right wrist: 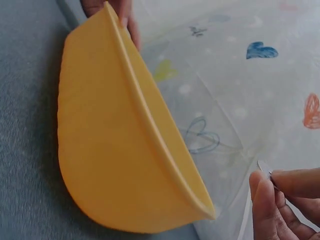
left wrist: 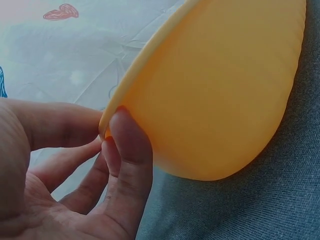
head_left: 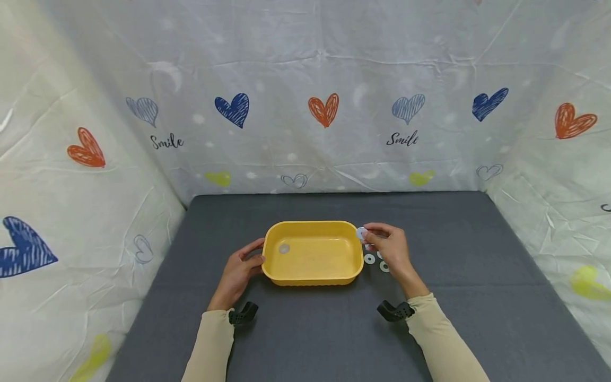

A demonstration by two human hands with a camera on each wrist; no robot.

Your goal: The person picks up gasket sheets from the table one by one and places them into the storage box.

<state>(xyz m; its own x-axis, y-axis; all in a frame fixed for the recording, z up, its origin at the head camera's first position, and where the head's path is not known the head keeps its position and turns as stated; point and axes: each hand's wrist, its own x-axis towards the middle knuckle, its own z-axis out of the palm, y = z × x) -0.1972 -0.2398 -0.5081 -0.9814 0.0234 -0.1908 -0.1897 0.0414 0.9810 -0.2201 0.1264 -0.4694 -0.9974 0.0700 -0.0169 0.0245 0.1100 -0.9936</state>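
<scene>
A yellow plastic basin (head_left: 317, 261) sits on the dark cloth, one round washer (head_left: 284, 248) lying on its floor toward the left. My left hand (head_left: 238, 273) pinches the basin's left rim between thumb and fingers; the left wrist view shows the thumb (left wrist: 131, 135) against the outer wall. Beside the top right corner of the basin, my right hand (head_left: 389, 249) holds a flat metal washer (head_left: 361, 233) between thumb and fingertips. In the right wrist view this washer (right wrist: 264, 167) appears edge-on, apart from the basin rim. Several more washers (head_left: 369, 259) lie under and beside the right hand, partly hidden by it.
Dark grey cloth (head_left: 315, 334) covers the table. A pale curtain (head_left: 286, 69) printed with hearts and "Smile" hangs behind the table and along both sides. Each wrist wears a black strap device (head_left: 243, 313) below the hand.
</scene>
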